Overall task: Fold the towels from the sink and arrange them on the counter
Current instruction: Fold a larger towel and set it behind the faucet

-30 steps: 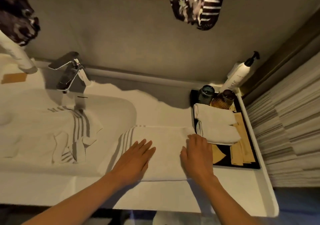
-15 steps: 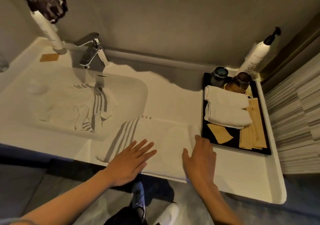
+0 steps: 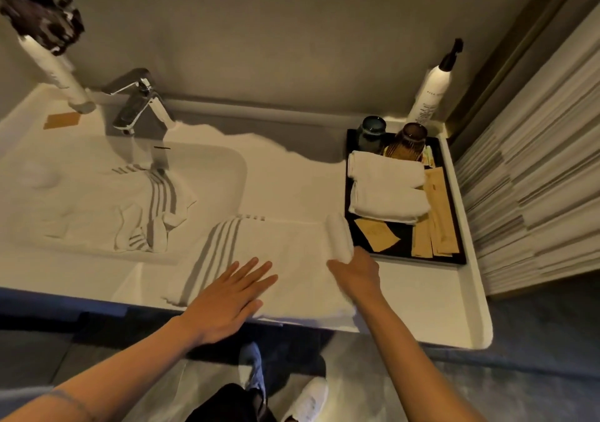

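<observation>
Counter (image 3: 422,304) front edge: striped towel (image 3: 276,249) lying lengthwise; right hand (image 3: 357,275) gripping its rolled right end, left hand (image 3: 227,295) pressing flat, fingers straight.

The right hand (image 3: 357,274) has its fingertips tucked under the rolled end of the striped towel (image 3: 276,259) at the desk's front edge, so how they grip cannot be told. Both forearms run out of the bottom edge. At the desk's back right corner the print on the pump bottle (image 3: 428,96) is too small to read, and the dark patterned shapes (image 3: 39,9) above are cut off by the top edge.
</observation>
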Motion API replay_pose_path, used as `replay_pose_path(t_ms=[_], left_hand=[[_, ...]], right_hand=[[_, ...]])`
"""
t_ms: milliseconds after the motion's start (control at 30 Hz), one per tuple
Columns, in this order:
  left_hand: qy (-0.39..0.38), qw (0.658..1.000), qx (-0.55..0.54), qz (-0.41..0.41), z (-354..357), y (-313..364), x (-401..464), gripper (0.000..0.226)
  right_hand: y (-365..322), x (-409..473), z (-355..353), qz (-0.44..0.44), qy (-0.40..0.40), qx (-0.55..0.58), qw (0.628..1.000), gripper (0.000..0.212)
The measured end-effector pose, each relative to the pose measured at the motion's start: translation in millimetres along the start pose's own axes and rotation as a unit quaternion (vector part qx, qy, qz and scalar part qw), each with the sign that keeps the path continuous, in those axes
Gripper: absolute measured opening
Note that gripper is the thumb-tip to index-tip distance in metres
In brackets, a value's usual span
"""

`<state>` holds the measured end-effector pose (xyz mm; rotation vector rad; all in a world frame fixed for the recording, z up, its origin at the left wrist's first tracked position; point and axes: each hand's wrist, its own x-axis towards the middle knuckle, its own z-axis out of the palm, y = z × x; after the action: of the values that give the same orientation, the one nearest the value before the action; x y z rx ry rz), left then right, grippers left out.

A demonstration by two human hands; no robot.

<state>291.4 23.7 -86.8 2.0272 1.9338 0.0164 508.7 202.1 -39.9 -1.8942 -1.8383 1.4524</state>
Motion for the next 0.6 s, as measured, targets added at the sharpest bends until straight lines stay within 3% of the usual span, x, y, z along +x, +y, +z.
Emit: replay_pose_path(t_ms=[167, 267, 367, 433, 500, 533, 600], left_hand=[[0.035, 0.998, 0.008, 0.049, 4.3, 36.9, 41.3, 0.051], [0.08, 0.996, 0.015, -0.022, 4.6, 21.5, 29.4, 0.049], [0.138, 0.986, -0.028, -0.085, 5.6, 16.0, 10.5, 0.042], [0.211, 0.955, -0.09, -0.187, 0.1, 16.7, 8.9, 0.033], [0.225, 0.894, -0.225, -0.317, -12.4, 14.9, 14.0, 0.031], [0.211, 0.868, -0.275, -0.356, -15.8, 9.9, 16.0, 0.035], [0.184, 0.861, -0.308, -0.361, -20.9, -0.3, 20.1, 0.033]], right_hand=[[15.7, 0.4, -62.8, 0.008, 0.051, -0.077, 0.996, 0.031], [12.9, -0.7, -72.4, 0.014, 0.045, -0.113, 0.993, 0.037], [0.4, -9.9, -64.3, -0.006, 0.033, -0.071, 0.997, 0.047], [-15.2, -16.9, -59.5, -0.03, 0.008, -0.044, 0.999, 0.042], [-36.7, -23.8, -52.2, -0.037, -0.024, 0.004, 0.999, 0.024], [-47.3, -25.5, -46.0, -0.037, -0.037, 0.026, 0.998, 0.015], [-67.8, -29.8, -30.7, -0.045, -0.057, 0.049, 0.996, 0.008]])
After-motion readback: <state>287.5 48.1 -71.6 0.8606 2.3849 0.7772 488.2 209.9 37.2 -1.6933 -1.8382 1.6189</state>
